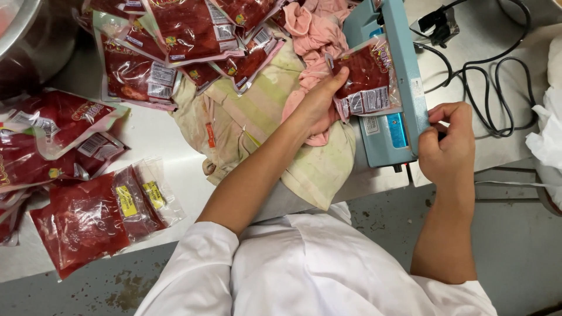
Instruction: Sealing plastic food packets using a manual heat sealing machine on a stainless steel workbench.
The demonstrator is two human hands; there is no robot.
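While the left hand (319, 105) grips a red pouch (366, 79) with a white label on the blue sealer (389, 126), the right hand (448, 143) pinches its arm at three o'clock; sealed pouches (146, 52) pile at ten.

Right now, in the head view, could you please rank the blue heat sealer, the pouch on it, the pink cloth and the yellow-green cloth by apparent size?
1. Yellow-green cloth, largest.
2. Blue heat sealer, partly covered.
3. Pink cloth and red pouch under the left hand: look alike; the cloth is partly hidden, so unranked.

Red pouch (366, 79) (clear edges), blue sealer (404, 70), pink rag (313, 35), yellow-striped cloth (257, 111).
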